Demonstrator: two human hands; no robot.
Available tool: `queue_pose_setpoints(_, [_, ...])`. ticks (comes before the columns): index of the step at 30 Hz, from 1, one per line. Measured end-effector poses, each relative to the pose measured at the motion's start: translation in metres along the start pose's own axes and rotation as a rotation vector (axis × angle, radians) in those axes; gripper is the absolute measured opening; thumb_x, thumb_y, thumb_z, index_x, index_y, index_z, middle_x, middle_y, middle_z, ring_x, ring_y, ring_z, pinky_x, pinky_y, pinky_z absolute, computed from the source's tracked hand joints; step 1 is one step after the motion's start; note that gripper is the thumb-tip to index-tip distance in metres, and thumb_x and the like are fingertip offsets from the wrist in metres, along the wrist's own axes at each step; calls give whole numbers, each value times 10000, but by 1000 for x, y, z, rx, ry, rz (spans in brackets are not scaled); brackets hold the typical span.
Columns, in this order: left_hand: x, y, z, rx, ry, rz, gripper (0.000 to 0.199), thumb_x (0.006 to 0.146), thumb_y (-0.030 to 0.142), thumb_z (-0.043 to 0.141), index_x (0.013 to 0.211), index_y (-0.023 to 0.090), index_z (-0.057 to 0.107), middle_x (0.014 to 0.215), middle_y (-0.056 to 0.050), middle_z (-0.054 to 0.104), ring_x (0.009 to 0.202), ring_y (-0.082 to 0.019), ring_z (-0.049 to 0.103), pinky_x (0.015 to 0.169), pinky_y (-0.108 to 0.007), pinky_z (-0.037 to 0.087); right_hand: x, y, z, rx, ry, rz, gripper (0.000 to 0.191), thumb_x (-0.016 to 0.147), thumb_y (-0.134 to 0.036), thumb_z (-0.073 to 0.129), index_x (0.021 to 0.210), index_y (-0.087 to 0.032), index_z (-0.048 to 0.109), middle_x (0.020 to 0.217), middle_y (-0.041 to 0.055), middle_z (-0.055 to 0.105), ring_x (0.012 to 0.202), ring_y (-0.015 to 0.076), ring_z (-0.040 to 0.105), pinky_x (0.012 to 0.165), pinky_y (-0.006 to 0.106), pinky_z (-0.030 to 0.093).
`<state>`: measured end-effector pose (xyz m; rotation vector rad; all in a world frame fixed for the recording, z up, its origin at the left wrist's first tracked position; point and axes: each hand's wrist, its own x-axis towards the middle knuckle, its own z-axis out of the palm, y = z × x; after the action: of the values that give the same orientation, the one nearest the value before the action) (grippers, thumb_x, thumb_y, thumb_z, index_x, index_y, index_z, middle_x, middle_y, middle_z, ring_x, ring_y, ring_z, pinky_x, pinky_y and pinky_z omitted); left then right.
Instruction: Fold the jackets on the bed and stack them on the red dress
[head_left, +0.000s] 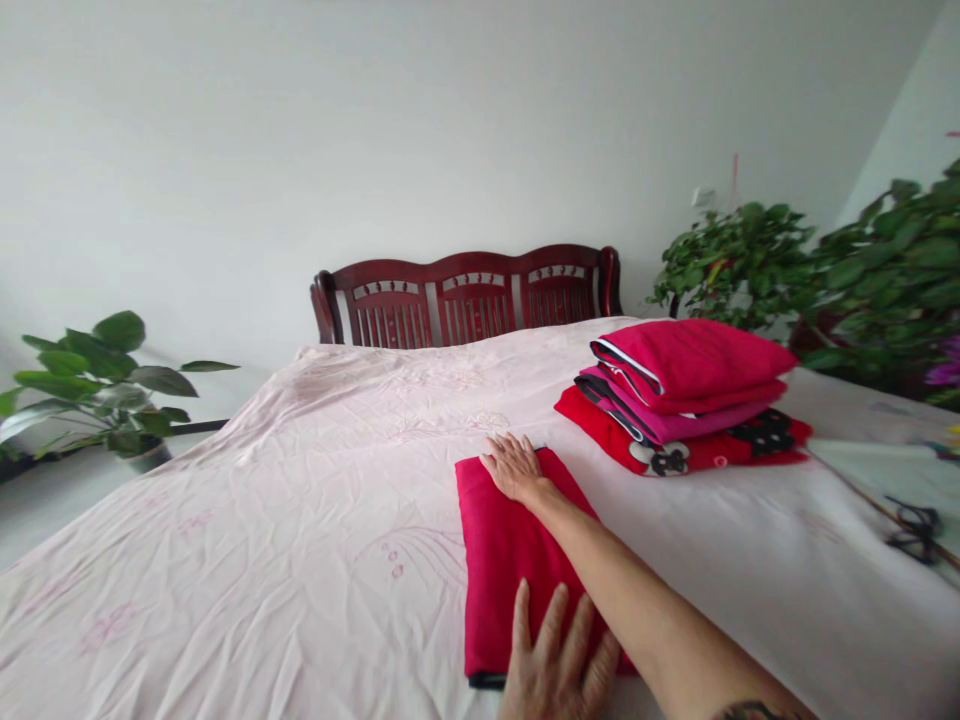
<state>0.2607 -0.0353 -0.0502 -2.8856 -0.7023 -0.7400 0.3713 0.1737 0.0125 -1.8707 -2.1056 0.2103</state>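
Observation:
A folded red garment [499, 570] lies flat on the pale bed cover, with a dark edge showing at its near and far ends. My right hand [514, 468] rests with fingers spread on its far end, the forearm reaching in from the lower right. Near the bottom edge of the view, my left hand [559, 655] lies on the near right part of the same garment, fingers apart. To the right, a stack of folded red and pink clothes [694, 360] sits on the cover, the lowest piece bearing black and white cartoon figures.
The wrinkled pale pink cover [300, 560] spreads over the wide surface. Behind it stands a dark red wooden backrest [472, 300]. A potted plant [120, 390] is at left, and leafy plants [739, 260] stand at right. Dark-framed glasses [913, 530] lie at the right edge.

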Motion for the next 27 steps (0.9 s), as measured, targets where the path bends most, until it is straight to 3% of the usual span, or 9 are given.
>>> queue_pose_setpoints(4, [-7,-1,-7,-59,42,25,542,912,381,593,1440,336,480,1441,-71,576,1310,-325,547,1146,-567,352,-22,11,-5,-23,5,-12,682,987,-515,284,1559,-143,297,1640,130,229,1523,270,137,1221,485,-12])
queue_pose_setpoints(8, [-13,-17,-39,-364,-10,-27,416,859,333,662,1269,392,638,1374,-39,640,1335,-314,523,1145,-552,363,-65,30,-12,4,15,-67,683,963,-519,347,1547,-164,338,1634,120,248,1524,266,144,1229,477,13])
queue_pose_setpoints(10, [-13,-31,-58,-531,101,-268,430,853,277,640,1277,349,648,1404,-67,609,1379,-315,469,1165,-546,333,-93,39,-14,29,9,-84,652,960,-505,359,1535,-197,369,1626,101,275,1522,266,157,1228,502,36])
queue_pose_setpoints(13, [-6,-57,-76,-842,347,-829,561,837,248,658,1388,231,559,1482,-147,513,1406,-324,427,1161,-508,344,-133,49,-13,43,23,-85,624,961,-491,360,1526,-226,390,1614,85,311,1517,263,178,1227,516,88])
queue_pose_setpoints(15, [3,-72,-81,-1133,400,-1137,727,804,278,724,1463,146,446,1495,-215,479,1362,-333,483,1101,-452,427,-153,54,-9,56,80,-34,624,955,-489,372,1523,-230,397,1617,86,306,1515,268,185,1223,514,136])
queue_pose_setpoints(17, [13,-83,-81,-1376,388,-1303,810,785,285,766,1483,120,392,1458,-236,518,1265,-309,584,1005,-379,506,-163,60,-4,97,152,45,647,939,-499,396,1518,-212,403,1627,104,275,1512,283,196,1216,503,190])
queue_pose_setpoints(21, [31,-91,-79,-1619,287,-1268,617,731,338,825,1253,89,611,1157,-192,732,1016,-276,720,813,-311,581,-164,74,6,293,246,166,729,885,-497,461,1527,-166,362,1609,143,302,1493,277,257,1214,463,243])
queue_pose_setpoints(24, [42,-92,-79,-1737,117,-1243,474,738,429,804,1053,90,703,992,-175,777,954,-284,738,826,-337,591,-162,81,7,479,274,179,756,850,-504,506,1525,-204,343,1587,124,347,1474,256,303,1214,467,254])
queue_pose_setpoints(27, [50,-88,-81,-1739,87,-1206,447,737,403,805,1081,142,693,993,-139,785,953,-285,742,860,-380,590,-164,82,2,632,278,184,820,806,-557,568,1513,-204,351,1581,134,350,1469,265,312,1216,470,247])
